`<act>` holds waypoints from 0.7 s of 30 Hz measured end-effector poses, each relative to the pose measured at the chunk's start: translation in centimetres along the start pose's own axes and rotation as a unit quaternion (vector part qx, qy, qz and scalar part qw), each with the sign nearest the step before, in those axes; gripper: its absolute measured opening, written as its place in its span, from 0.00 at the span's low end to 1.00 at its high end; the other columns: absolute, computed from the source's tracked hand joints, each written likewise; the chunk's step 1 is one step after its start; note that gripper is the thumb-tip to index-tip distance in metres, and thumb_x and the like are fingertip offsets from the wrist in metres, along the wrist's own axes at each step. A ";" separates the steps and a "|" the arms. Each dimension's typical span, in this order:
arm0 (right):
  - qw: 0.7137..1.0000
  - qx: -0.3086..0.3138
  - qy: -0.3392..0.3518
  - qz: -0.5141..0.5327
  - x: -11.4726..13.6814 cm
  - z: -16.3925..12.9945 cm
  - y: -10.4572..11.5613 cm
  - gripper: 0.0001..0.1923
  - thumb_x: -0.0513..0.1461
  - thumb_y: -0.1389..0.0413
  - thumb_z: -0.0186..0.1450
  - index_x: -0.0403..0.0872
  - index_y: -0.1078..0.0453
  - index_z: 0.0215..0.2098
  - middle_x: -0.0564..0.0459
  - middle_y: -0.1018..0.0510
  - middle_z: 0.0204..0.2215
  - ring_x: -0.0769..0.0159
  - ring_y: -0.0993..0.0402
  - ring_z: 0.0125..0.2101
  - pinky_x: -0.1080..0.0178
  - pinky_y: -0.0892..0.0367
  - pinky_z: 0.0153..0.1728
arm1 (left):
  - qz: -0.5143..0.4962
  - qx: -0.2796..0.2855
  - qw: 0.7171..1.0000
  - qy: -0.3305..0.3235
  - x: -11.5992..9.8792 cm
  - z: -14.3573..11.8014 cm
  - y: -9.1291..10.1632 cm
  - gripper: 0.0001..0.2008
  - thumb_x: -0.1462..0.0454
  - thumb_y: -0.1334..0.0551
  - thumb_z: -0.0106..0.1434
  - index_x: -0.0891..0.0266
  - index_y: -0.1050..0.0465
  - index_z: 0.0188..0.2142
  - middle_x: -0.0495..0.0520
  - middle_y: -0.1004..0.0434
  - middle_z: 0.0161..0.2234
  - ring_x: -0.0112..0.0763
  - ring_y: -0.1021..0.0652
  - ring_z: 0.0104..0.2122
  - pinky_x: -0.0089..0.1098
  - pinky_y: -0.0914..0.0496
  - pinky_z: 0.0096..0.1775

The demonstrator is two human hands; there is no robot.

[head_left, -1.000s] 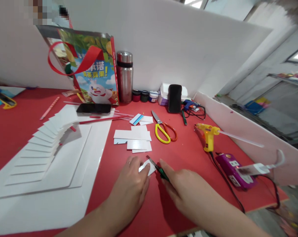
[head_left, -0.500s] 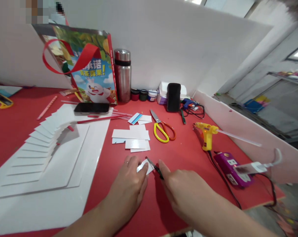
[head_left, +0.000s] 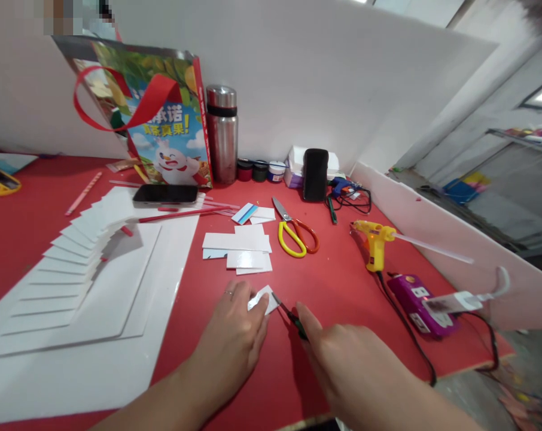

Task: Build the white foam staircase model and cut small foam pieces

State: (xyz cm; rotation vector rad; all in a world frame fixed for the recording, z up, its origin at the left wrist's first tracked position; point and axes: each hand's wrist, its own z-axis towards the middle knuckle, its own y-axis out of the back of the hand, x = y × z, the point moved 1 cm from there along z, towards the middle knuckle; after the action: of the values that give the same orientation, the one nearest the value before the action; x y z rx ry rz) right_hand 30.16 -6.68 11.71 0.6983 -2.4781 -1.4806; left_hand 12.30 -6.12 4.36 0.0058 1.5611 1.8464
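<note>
- White, small, flat piece of card [head_left: 258,296] sits on the red tabletop [head_left: 338,281], taken here as the clock's centre.
- Left hand [head_left: 233,329]: fingers close together, thumb drawn in beside them, pressing the card down between.
- Right hand [head_left: 347,353]: thumb and forefinger pinch a slim green-handled craft knife [head_left: 293,318]; its other fingers are hidden. Blade points to 10 o'clock, tip at the card's right-hand edge (in the edge or just beside it, I cannot tell).
- Step in hand, by my reading: trimming the card with the blade. A further stroke would call for a firm left hold, the thumb clear of the blade's line.
- Flat white strips of board [head_left: 248,245] lie overlapping at 11 o'clock; steel scissors with yellow and orange-red handles [head_left: 293,233] at 1, apart from both hands.
- White curved stack of fanned card steps [head_left: 69,263] at 9, on white sheets.
- Containers: colourful printed bag with red ribbon handles [head_left: 176,143] at 11, contents out of sight. Brushed-steel flask with a black band [head_left: 222,134], just beside it, capped. Row of three small paint jars, red, dark and white-blue [head_left: 259,171], at 12 (levels unreadable).
- Yellow glue gun [head_left: 375,242] at 2, a clear stick protruding from its back.
</note>
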 end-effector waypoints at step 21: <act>0.953 -0.135 -0.036 0.270 -3.0 -3.7 -3.1 0.21 0.41 0.53 0.73 0.50 0.34 0.63 0.46 0.15 0.41 0.55 0.17 0.40 0.62 0.28 0.37 | -0.066 -0.007 0.998 -0.016 1.2 0.0 0.5 0.15 0.68 0.45 0.71 0.62 0.29 0.55 0.60 0.31 0.43 0.42 0.28 0.43 0.44 0.28 0.45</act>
State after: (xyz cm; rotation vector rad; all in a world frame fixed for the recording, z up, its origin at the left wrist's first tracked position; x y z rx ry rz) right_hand 35.18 -9.40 11.09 -0.0855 -2.1915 -1.5818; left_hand 11.18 -5.52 4.28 -0.0726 1.4905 1.7474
